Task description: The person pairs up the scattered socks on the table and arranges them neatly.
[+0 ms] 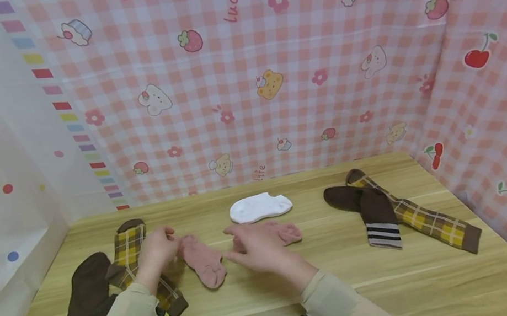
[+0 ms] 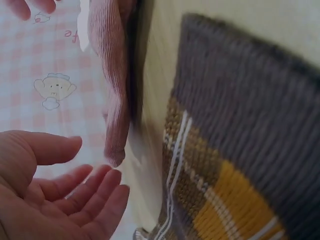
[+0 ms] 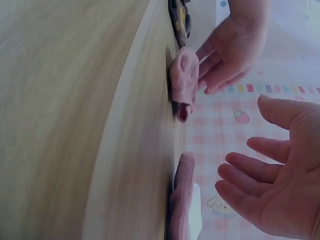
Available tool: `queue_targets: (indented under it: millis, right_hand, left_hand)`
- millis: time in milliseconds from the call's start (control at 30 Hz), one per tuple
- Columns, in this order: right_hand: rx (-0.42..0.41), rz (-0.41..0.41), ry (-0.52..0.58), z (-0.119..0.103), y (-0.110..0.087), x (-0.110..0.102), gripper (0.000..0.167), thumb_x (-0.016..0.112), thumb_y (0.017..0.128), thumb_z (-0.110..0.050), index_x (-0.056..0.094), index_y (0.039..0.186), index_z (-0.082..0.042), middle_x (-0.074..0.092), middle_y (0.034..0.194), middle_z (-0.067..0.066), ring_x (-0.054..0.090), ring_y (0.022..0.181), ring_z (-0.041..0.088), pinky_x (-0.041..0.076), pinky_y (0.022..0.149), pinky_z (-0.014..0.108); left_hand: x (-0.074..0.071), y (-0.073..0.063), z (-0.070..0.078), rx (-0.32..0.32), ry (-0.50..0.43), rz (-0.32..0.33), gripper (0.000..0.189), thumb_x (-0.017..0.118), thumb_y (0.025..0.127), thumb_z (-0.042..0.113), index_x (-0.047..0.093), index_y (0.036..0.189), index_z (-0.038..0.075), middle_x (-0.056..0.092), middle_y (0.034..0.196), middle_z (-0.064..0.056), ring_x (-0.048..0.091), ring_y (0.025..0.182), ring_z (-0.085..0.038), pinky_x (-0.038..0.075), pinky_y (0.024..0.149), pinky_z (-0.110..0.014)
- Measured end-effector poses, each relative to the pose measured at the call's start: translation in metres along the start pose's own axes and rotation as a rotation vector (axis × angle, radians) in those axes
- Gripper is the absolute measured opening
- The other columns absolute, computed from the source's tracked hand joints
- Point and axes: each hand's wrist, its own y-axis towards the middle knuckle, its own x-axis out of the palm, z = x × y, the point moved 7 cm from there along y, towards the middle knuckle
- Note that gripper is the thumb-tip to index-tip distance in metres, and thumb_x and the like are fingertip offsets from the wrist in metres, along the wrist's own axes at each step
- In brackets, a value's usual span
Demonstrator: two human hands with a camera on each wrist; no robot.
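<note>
My left hand (image 1: 155, 251) hovers beside one end of a pink ankle sock (image 1: 206, 264), its fingers loosely bent and holding nothing. In the left wrist view, that pink sock (image 2: 112, 75) lies just past the fingertips. Over a second pink sock (image 1: 289, 232) is my right hand (image 1: 261, 249), covering part of it in the head view. From the right wrist, the right hand (image 3: 285, 172) shows spread fingers with nothing in them, apart from both pink socks. A white low-cut sock (image 1: 259, 207) lies flat just behind the second pink one.
At the left lie a plain dark brown sock (image 1: 88, 297) and a yellow-brown plaid sock (image 1: 129, 248), partly under my left arm. On the right, a brown sock with a striped cuff (image 1: 379, 215) crosses another plaid sock (image 1: 435, 220). A printed curtain (image 1: 248, 125) stands behind the wooden table (image 1: 348, 271).
</note>
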Motion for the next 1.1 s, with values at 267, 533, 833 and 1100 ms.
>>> queue_targets:
  millis: [267,533,833,1100]
  right_hand:
    - [0.059,-0.051,0.107,-0.008,0.001,0.01,0.049,0.071,0.093,-0.025,0.056,0.133,0.0,0.066,0.118,0.015,0.064,0.104,0.022,0.053,0.088,0.032]
    - [0.138,-0.092,0.062,-0.014,0.002,0.02,0.047,0.072,0.091,-0.032,0.062,0.127,-0.003,0.07,0.108,0.009,0.066,0.097,0.017,0.053,0.082,0.028]
    - [0.176,-0.123,-0.084,-0.013,0.007,0.029,0.034,0.069,0.092,-0.037,0.071,0.111,-0.009,0.07,0.092,-0.001,0.062,0.081,0.013,0.052,0.074,0.028]
    - [0.244,-0.228,-0.125,-0.014,0.007,0.043,0.032,0.071,0.089,-0.045,0.067,0.077,-0.016,0.058,0.069,-0.006,0.051,0.071,0.014,0.045,0.063,0.03]
  left_hand:
    - [-0.001,0.005,0.016,0.146,0.112,0.036,0.046,0.066,0.092,0.014,0.054,0.13,-0.009,0.062,0.119,-0.029,0.06,0.107,-0.044,0.048,0.088,-0.056]
    - [0.006,0.012,0.021,0.262,0.243,0.009,0.044,0.071,0.091,0.015,0.059,0.127,-0.007,0.06,0.126,-0.027,0.056,0.116,-0.045,0.045,0.096,-0.057]
    - [0.013,0.013,0.024,0.315,0.268,-0.091,0.036,0.07,0.091,0.01,0.062,0.123,-0.004,0.065,0.116,-0.024,0.062,0.106,-0.041,0.05,0.088,-0.055]
    - [0.016,0.015,0.024,0.341,0.263,-0.08,0.028,0.07,0.089,0.007,0.066,0.115,-0.005,0.068,0.098,-0.017,0.065,0.091,-0.034,0.053,0.08,-0.051]
